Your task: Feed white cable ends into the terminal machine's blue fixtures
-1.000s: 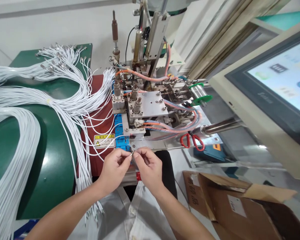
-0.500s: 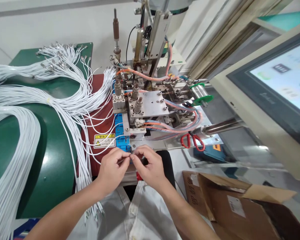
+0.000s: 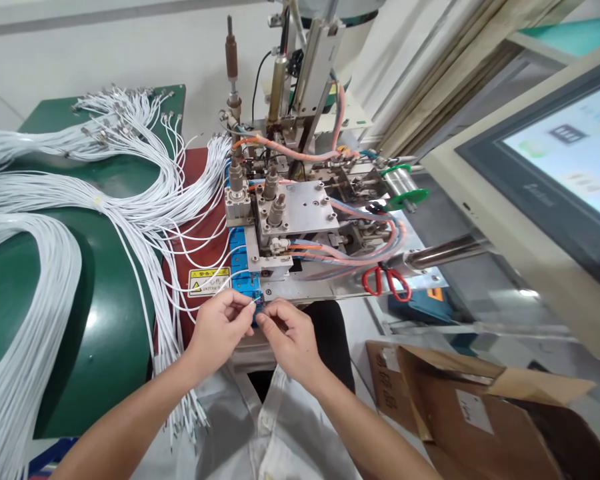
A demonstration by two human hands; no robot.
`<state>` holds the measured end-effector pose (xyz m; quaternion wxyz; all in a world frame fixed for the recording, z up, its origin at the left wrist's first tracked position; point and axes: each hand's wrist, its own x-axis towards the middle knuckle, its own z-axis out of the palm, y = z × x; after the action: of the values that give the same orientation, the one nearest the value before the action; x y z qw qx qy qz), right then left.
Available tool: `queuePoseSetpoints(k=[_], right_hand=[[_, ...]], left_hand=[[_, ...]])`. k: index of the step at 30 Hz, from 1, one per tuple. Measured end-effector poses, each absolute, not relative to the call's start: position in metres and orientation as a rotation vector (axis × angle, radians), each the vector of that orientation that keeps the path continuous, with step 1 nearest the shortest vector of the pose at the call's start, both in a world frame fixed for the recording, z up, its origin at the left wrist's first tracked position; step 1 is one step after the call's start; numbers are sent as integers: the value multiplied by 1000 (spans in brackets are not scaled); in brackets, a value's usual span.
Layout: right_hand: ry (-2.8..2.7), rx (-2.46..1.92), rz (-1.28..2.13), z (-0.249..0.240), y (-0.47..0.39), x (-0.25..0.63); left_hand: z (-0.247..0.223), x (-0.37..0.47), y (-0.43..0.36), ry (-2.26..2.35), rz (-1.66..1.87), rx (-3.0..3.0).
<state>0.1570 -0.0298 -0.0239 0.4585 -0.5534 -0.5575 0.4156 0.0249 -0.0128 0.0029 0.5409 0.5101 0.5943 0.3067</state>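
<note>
Now left hand (image 3: pixel 220 328) is pinching white wire (image 3: pixel 255 300) at its fingertips, right hand (image 3: pixel 293 338) bunching alongside, hold unclear, both edging closer to blue fixture (image 3: pixel 245 284) just beyond, so wire's apparently being seated.

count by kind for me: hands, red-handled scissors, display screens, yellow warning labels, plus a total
left hand and right hand: 2
red-handled scissors: 1
display screen: 1
yellow warning label: 1
total: 5
</note>
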Motion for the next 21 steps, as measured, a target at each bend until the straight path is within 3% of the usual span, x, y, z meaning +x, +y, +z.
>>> queuePoseSetpoints(k=[12, 18, 21], right_hand=[[-918, -1354, 1279, -25, -23, 153], [-1381, -1333, 653, -31, -27, 159], [-1435, -1387, 650, -37, -23, 163]], left_hand=[[-1, 29, -15, 1406, 745, 1264], [2, 21, -13, 1427, 678, 1536], [6, 14, -8, 1395, 576, 1815]])
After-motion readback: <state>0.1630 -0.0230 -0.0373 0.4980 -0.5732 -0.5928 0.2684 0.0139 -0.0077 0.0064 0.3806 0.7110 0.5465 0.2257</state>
